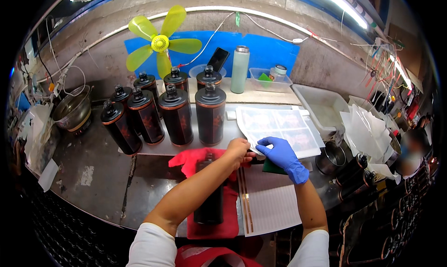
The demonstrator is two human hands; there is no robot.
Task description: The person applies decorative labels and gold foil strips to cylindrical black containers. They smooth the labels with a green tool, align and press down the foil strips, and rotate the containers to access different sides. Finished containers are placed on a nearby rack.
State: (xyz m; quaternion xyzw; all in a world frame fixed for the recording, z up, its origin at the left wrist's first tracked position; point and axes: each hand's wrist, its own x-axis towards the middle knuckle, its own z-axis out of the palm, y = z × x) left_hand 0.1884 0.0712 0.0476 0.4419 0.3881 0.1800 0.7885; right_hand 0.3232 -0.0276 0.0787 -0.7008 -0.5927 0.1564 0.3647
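My bare left hand (238, 151) pinches the near left corner of a printed sheet (284, 122), which lies on a small stack and carries pale pictures. Close beside it, my right hand (281, 156), in a blue glove, has its thumb and fingers closed on the same corner. Beneath my left forearm a black bottle (209, 206) lies on a red cloth (193, 160), partly covered by the arm. A lined white sheet with copper-coloured strips (272, 201) rests below my right hand. Part of a dark green pad (274, 167) shows under the glove.
Several black bottles with copper bands (174, 115) stand at the left of the work surface. Behind are a yellow-green fan (159, 43), a pale green flask (240, 69) and a phone (218, 59). To the right sit a grey plastic tub (321, 106) and a metal cup (331, 157).
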